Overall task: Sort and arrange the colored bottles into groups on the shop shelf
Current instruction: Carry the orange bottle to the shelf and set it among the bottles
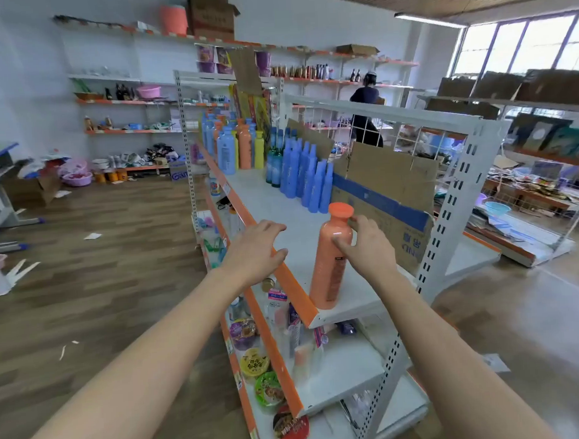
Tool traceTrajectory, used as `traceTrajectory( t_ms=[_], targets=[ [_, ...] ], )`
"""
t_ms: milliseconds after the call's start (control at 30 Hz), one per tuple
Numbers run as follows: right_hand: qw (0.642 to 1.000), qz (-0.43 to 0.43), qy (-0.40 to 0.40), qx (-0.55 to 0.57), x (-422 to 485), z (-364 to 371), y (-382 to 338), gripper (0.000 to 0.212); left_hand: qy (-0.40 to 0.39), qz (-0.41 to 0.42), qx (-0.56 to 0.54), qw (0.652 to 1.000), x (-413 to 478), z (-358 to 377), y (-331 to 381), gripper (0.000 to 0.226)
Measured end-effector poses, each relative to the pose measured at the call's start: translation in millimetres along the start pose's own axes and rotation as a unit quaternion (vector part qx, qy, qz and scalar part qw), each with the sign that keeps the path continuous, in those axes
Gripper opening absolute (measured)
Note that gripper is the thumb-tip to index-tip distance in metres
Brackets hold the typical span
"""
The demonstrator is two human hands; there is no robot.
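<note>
An orange bottle (pixel 330 260) with an orange cap stands upright at the near end of the white top shelf (pixel 270 200). My right hand (pixel 366 245) grips its upper body, thumb in front and fingers behind. Over the shelf's orange front edge, my left hand (pixel 258 251) rests with spread fingers and holds nothing. Farther along the shelf stands a row of blue spray bottles (pixel 308 181) with two green ones (pixel 273 168) behind. At the far end is a mixed cluster of blue (pixel 226 154), orange (pixel 244 144) and yellow bottles (pixel 259 150).
A cardboard box (pixel 384 194) with blue tape lies along the shelf's right side. Lower shelves hold noodle bowls (pixel 255 362) and small toiletries (pixel 279 307). A person (pixel 364 111) stands beyond the shelf. Wall shelves, boxes and basins line the room.
</note>
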State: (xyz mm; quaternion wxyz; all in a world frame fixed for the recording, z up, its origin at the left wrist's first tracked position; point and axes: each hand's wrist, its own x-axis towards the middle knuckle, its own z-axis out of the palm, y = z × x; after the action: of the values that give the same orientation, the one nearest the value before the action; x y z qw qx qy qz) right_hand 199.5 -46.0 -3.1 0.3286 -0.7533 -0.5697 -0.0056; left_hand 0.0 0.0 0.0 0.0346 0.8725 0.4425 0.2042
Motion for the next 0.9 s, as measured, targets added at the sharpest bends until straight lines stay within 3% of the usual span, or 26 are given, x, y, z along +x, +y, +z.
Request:
traceTrajectory(
  t_ms=[200,433,667,900],
  targets=[
    [0.966,0.085,-0.068,0.233,11,16,-10,0.062,-0.008,-0.012,0.016,1.0,-1,1,-7,0.05],
    [0.972,0.076,-0.034,0.218,13,20,-9,0.057,-0.01,-0.036,0.012,0.999,-14,-9,-19,0.052],
    [0.975,-0.005,-0.001,0.22,18,-10,-28,0.051,0.01,-0.063,0.024,0.998,-34,-23,-38,0.051],
    [0.953,-0.064,-0.052,0.29,14,-18,-64,0.054,0.032,-0.1,0.026,0.994,-48,-35,-45,0.052]
  ],
)
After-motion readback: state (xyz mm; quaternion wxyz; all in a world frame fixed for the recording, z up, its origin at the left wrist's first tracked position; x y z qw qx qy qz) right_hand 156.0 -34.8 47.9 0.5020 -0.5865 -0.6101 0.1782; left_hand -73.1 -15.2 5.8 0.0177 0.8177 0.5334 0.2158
